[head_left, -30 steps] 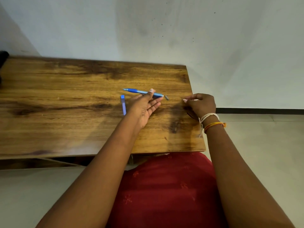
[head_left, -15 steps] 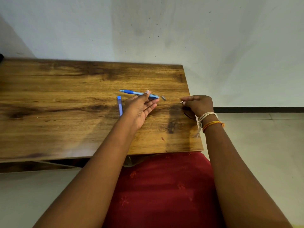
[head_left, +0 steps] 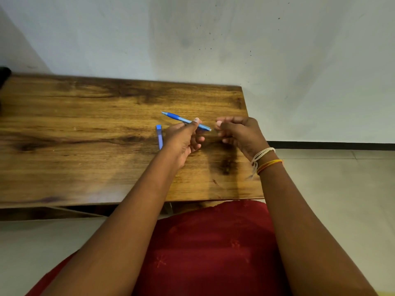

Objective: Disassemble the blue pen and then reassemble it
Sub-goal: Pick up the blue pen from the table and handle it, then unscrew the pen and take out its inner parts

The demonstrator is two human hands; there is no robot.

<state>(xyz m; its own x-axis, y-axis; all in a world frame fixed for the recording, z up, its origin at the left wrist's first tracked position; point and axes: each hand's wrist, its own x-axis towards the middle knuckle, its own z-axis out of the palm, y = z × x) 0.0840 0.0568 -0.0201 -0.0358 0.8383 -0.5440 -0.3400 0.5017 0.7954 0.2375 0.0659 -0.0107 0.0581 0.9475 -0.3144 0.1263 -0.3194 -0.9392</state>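
Observation:
The blue pen barrel (head_left: 183, 120) is lifted off the wooden table (head_left: 85, 129), tip pointing up-left. My left hand (head_left: 183, 139) pinches it near the middle between thumb and fingers. My right hand (head_left: 237, 133) is just right of the barrel's rear end, with its fingers curled and fingertips pinched together where a small grey pen part lay. That part is hidden by the fingers. A separate blue pen piece (head_left: 159, 136) lies flat on the table just left of my left hand.
The table's right edge (head_left: 254, 167) runs just beside my right hand, with tiled floor beyond it. A grey wall stands behind the table. A dark object (head_left: 4, 75) sits at the far left corner. My lap in red cloth is below the front edge.
My left hand has closed on the pen barrel and lifted it off the table. My right hand has moved left to the barrel's rear end, over the spot where the small grey part lay.

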